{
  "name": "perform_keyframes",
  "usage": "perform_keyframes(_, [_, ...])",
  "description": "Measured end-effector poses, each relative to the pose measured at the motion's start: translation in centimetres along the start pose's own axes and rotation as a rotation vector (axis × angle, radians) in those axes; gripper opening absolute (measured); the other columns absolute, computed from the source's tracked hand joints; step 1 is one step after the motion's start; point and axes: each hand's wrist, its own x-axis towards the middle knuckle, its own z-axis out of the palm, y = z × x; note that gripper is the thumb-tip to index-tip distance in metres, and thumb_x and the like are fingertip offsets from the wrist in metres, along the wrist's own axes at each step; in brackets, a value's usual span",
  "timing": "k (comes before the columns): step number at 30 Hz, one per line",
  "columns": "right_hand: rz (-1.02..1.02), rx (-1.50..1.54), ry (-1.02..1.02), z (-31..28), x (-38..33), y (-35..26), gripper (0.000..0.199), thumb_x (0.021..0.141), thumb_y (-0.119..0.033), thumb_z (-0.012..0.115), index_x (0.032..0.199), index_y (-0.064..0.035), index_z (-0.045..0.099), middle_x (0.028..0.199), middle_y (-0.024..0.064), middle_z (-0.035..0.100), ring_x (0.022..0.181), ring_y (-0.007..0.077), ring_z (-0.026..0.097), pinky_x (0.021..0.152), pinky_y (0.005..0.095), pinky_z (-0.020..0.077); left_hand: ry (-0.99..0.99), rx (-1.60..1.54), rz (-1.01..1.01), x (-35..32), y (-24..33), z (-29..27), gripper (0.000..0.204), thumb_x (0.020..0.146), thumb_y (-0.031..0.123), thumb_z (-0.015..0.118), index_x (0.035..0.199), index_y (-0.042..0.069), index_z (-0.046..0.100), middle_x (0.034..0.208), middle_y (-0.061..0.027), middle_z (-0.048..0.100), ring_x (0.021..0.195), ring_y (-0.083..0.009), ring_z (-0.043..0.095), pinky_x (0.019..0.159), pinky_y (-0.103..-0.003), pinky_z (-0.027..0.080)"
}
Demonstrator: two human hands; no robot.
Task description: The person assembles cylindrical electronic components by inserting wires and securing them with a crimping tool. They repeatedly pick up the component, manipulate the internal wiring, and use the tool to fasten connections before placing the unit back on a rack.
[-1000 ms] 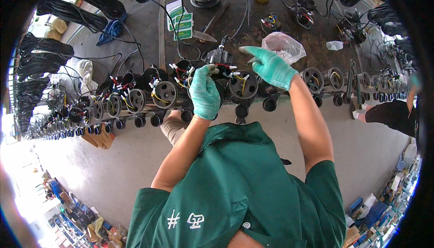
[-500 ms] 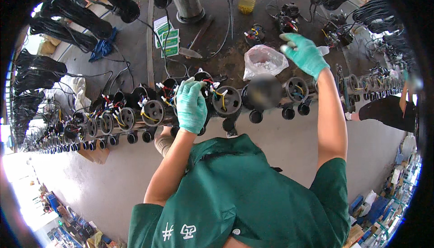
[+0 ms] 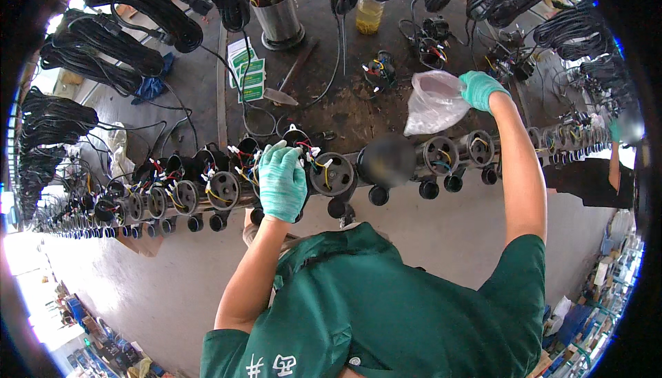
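Observation:
My right hand (image 3: pixel 483 91), in a green glove, is closed on the edge of a clear plastic bag (image 3: pixel 436 105), which hangs and slants to the left on the bench. Small whitish contents show faintly through its lower part. My left hand (image 3: pixel 283 183), gloved alike, rests over the row of black round housings, fingers bent and together. Whatever lies under those fingertips is hidden. Beside it stands a black housing (image 3: pixel 332 174) with spoked end, and red, white and yellow wires (image 3: pixel 312 152) poke up there.
Coiled black cables (image 3: pixel 141 5) hang along the far edge. On the bench (image 3: pixel 331 112) are a metal cylinder (image 3: pixel 277 19), a hammer (image 3: pixel 293 74), green-and-white labels (image 3: pixel 249 78), a bottle with yellow contents (image 3: pixel 369 16) and a wired motor part (image 3: pixel 379 71). Another person (image 3: pixel 596 178) is at the far right.
My right hand has gone from open above the bag to gripping its edge, moving right. The bag is pulled up and stretched to the right. My left hand stays at the housings.

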Motion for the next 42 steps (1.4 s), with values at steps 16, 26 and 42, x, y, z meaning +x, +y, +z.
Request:
perform_keyframes(16, [-0.084,0.04,0.088,3.8,17.2,-14.5,0.05,0.098,-0.01,0.056,0.147,-0.013,0.056,0.149,0.0182,0.058,0.135,0.0348,0.059,0.108,0.0485,0.0521,0.007,0.056,-0.047,-0.1,0.0,0.5,0.019,0.085,0.005,0.067,0.103,0.005,0.072,0.114,-0.0174,0.069,0.113,-0.0396,0.062,0.102,-0.049,0.049])
perform_keyframes(26, [-0.104,0.915,0.271,-0.5,5.8,-6.0,0.027,0.095,-0.014,0.059,0.119,-0.0091,0.07,0.091,0.0097,0.075,0.07,0.0199,0.073,0.057,0.0355,0.059,0.031,-0.036,-0.002,-0.3,-0.4,0.5,0.016,0.086,0.004,0.067,0.101,0.006,0.072,0.112,-0.0178,0.071,0.11,-0.0392,0.064,0.099,-0.048,0.051])
perform_keyframes(42, [-0.262,1.832,0.48,6.2,-18.7,-29.9,0.044,0.095,0.005,0.064,0.136,-0.0076,0.059,0.12,0.0019,0.068,0.105,0.012,0.064,0.093,0.0308,0.0538,-0.177,-1.583,-0.23,0.7,7.5,-4.1,0.1,0.089,0.009,0.082,0.165,0.007,0.017,0.147,-0.0134,0.051,0.129,-0.0226,0.056,0.111,-0.036,0.048])
